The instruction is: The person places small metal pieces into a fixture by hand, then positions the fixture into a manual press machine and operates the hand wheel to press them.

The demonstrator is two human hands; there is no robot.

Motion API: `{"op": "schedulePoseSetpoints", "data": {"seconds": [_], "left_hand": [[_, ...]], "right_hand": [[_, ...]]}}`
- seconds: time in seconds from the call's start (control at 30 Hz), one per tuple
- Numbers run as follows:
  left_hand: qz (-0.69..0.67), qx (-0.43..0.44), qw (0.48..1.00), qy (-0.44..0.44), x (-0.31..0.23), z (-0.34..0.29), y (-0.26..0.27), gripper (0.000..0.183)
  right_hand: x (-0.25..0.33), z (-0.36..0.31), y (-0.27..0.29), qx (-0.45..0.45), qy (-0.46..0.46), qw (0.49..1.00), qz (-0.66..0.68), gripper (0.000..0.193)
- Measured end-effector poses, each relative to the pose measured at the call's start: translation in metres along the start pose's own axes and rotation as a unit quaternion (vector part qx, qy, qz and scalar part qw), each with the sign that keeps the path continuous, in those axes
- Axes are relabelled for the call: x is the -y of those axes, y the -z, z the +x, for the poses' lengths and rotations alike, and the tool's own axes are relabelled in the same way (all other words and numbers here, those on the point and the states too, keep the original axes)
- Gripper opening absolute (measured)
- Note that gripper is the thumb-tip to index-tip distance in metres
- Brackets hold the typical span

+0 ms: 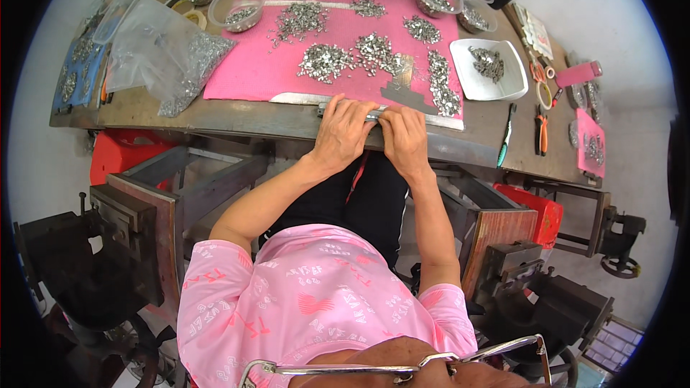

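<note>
My left hand (342,131) and my right hand (405,138) meet at the front edge of the workbench, fingertips bent and pressed close together. Between and under the fingers lies a narrow dark metal bar (323,111), mostly covered by them. Whatever small piece the fingers grip is hidden. Just beyond, a pink mat (251,75) carries loose piles of small silvery metal parts (327,62). A long heap of the same parts (443,86) lies to the right, near a dark grey patch (410,97) on the mat.
A white square dish (463,72) with metal parts stands right of the mat; a clear plastic bag (154,50) of parts lies left. Round clear tubs (237,7) line the back. A toothbrush (507,133) and orange-handled pliers (541,133) lie right. Bench vises (122,219) flank me below.
</note>
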State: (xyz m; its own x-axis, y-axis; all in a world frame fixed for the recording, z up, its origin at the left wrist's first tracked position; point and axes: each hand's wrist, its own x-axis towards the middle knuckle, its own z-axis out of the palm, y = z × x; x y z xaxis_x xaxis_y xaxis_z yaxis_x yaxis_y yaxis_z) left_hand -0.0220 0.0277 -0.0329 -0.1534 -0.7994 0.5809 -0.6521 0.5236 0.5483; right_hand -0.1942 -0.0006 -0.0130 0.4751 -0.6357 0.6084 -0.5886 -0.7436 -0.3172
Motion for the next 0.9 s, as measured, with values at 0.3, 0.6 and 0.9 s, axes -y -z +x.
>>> {"op": "schedulePoseSetpoints", "data": {"seconds": [0.3,0.6,0.9], "left_hand": [[0.113,-0.022,0.993,0.008,0.027,-0.001,0.061,0.042],[-0.046,0.051,0.997,0.029,0.039,-0.001,0.047,0.034],[-0.372,0.243,0.892,-0.084,-0.117,0.068,-0.107,0.032]], "right_hand": [[-0.008,-0.010,0.044,0.081,-0.185,0.973,0.115,0.052],[0.007,-0.038,0.069,0.043,-0.191,0.969,0.150,0.050],[0.068,-0.168,0.218,-0.177,-0.353,0.915,-0.079,0.046]]}}
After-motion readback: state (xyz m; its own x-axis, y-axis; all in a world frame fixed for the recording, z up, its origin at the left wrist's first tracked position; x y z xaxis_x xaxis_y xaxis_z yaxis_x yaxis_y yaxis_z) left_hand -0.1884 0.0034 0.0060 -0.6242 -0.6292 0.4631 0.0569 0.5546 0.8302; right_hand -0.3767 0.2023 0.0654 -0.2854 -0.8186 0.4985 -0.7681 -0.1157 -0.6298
